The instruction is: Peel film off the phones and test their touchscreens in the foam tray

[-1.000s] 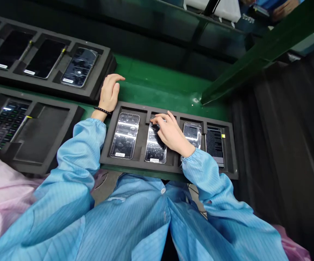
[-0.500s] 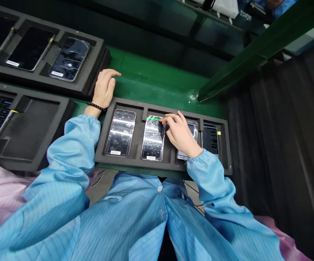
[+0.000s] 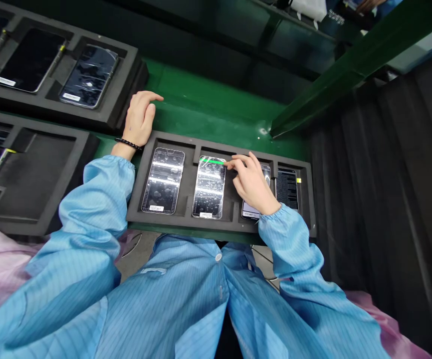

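Several smartphones lie in the slots of a dark foam tray [image 3: 231,228] in front of me. My right hand [image 3: 251,182] hangs over the tray with its fingers loosely spread. Its index fingertip is at the upper right edge of the second smartphone [image 3: 208,192], whose screen has a green bar at the top. Part of the third smartphone [image 3: 251,212] is hidden under this hand. At the far left is another smartphone [image 3: 162,184], and at the right one shows lines of text [image 3: 287,192]. Resting beyond the tray's left corner, my left hand [image 3: 140,117] is empty, its fingers extended.
Another foam tray [image 3: 116,112] with smartphones stands at the back left. Nearer on the left is a tray [image 3: 72,184] with a vacant slot. A green post [image 3: 335,75] rises at the right beside a black curtain [image 3: 380,164]. Pink sleeves show at both sides.
My right index fingertip has moved slightly right, from over the second smartphone's top to its right edge. The green bar now shows across more of the screen. The view has shifted a little.
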Demonstrator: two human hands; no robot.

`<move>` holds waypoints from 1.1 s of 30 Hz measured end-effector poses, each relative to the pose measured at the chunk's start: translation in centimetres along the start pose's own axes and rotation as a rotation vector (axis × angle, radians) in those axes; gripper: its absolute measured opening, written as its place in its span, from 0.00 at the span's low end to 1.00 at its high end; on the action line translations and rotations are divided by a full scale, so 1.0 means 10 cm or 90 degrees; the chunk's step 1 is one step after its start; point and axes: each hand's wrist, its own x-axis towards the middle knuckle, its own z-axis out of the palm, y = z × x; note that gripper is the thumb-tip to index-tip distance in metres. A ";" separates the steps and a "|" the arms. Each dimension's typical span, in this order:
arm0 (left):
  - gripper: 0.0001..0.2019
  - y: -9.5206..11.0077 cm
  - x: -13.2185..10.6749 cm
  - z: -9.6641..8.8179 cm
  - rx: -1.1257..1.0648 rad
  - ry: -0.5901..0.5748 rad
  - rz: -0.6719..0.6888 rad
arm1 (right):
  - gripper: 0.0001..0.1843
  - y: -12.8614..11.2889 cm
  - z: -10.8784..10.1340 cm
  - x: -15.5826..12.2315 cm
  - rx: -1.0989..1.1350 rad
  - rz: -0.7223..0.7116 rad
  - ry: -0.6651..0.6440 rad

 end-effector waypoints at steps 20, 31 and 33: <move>0.29 0.00 0.01 -0.02 -0.062 -0.031 -0.042 | 0.25 -0.44 -0.03 -0.57 0.026 -0.022 -0.079; 0.34 -0.02 0.01 -0.02 -0.030 -0.049 -0.043 | 0.17 -0.68 -0.16 -0.80 0.114 -0.027 -0.164; 0.33 -0.02 0.01 -0.02 -0.033 -0.046 -0.038 | 0.14 -0.64 -0.20 -0.74 0.147 -0.012 -0.175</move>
